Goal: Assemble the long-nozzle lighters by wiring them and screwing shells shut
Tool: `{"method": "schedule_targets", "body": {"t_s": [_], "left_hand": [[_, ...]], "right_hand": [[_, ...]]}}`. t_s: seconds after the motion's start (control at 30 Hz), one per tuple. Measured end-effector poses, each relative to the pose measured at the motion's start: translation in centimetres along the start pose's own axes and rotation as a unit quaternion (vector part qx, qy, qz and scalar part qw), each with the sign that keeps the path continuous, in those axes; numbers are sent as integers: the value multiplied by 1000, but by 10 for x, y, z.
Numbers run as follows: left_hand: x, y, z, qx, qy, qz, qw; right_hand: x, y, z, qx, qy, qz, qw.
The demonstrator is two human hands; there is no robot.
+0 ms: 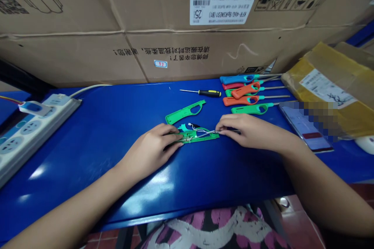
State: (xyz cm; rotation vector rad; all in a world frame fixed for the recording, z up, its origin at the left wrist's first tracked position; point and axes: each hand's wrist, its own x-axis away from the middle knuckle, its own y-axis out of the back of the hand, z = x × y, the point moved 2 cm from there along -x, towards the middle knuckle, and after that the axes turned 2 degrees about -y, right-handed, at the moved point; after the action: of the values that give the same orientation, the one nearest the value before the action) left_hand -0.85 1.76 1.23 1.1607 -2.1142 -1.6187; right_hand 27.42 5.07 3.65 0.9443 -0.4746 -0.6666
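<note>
On the blue table lies an opened green lighter half-shell (209,137) with inner parts and thin white wires (201,129) in it. My left hand (159,142) is closed on the shell's left end, thumb and fingers pressing it. With its fingertips pinched, my right hand (242,129) grips a thin metal tube (235,130) at the shell's right end. A turquoise piece (183,127) and a small black part (194,125) sit along the shell's upper edge. Just behind is the other green half-shell (184,113), hollow side up. My left fingers hide part of the inside.
A black-and-yellow screwdriver (209,93) lies farther back. Several long-nosed lighters (241,101) are piled at the back right, near a phone (306,128) and a taped carton (327,89). A power strip (32,128) lies left; a large cardboard box (140,54) stands behind.
</note>
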Motion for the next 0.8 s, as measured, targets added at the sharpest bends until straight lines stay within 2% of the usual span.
{"method": "schedule_targets", "body": {"t_s": [0.3,0.63,0.8], "left_hand": [[-1,6,6,-14,-5,8,1000],[-2,6,9,-6,-6,9,1000],[-2,6,9,-1,2,10,1000]], "right_hand": [[-4,-8,1,-38,1,16,999],[-8,-14,-4,-50,51,-34,997],[-9,-14,-2,-2,85,-39,996]]}}
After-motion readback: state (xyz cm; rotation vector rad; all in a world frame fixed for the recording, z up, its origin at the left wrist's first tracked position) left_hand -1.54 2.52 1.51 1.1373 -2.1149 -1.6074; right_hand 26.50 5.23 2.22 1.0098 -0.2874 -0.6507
